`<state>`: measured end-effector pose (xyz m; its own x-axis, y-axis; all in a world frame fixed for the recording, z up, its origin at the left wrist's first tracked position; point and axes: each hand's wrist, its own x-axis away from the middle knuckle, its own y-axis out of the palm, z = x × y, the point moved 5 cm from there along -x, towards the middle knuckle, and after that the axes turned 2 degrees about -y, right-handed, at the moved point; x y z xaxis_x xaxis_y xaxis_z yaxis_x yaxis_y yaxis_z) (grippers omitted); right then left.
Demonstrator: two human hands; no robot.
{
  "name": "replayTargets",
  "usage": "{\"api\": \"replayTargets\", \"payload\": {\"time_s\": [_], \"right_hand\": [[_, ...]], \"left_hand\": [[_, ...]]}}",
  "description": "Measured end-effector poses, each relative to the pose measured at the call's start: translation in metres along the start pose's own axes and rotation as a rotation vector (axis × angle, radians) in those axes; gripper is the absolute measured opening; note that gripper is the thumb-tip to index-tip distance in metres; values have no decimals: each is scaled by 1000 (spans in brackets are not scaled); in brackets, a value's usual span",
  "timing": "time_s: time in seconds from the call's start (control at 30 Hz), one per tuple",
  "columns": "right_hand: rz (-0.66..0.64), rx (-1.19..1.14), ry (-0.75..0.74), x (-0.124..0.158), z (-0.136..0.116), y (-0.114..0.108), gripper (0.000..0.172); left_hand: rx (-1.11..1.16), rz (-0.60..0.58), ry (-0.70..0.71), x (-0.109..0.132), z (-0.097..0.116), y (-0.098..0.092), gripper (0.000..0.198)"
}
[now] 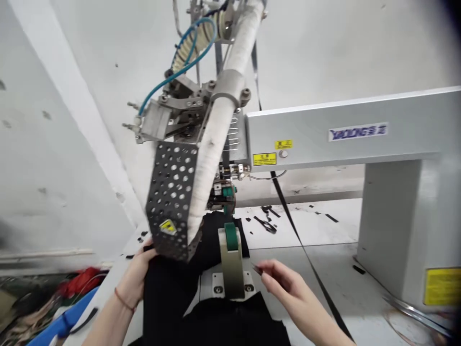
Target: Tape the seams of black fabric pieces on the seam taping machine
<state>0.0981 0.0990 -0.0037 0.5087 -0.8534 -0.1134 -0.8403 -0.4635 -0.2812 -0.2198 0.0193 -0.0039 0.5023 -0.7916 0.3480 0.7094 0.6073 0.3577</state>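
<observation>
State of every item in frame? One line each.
left hand: gripping the left edge of the black fabric.
right hand: fingertips pinching a small dark sliver.
black fabric: draped over the green-topped grey post.
green-topped grey post: upright.
black perforated metal guard: tilted, overhanging the fabric.
black tape strip: taut, running diagonally across the white table.
black snips: lying on the table, untouched.

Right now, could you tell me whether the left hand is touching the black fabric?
Touching: the head view shows the left hand gripping the left edge of the black fabric.
</observation>
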Motion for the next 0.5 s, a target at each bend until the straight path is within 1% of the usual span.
{"api": "replayTargets", "payload": {"time_s": [0.03, 0.1, 0.13, 0.2, 0.3, 0.37, 0.5], "right_hand": [[-19, -16, -1, 10, 0, 9, 32], [-57, -23, -48, 24, -6, 29, 28], [-75, -7, -93, 29, -12, 39, 25], [-90, 74, -203, 35, -28, 57, 20], [-56, 239, -356, 38, -48, 73, 14], [-25, 324, -423, 41, -56, 78, 13], [22, 423, -491, 49, -63, 80, 13]], "left_hand": [[-5, 1, -15, 18, -3, -1, 56], [-2, -40, -67, 54, -13, 3, 46], [15, -63, -106, 69, -20, 5, 41], [82, -108, -191, 94, -36, 10, 38], [148, -159, -270, 114, -58, 12, 39], [138, -193, -269, 120, -66, 12, 38], [39, -181, -200, 130, -67, 8, 33]]}}
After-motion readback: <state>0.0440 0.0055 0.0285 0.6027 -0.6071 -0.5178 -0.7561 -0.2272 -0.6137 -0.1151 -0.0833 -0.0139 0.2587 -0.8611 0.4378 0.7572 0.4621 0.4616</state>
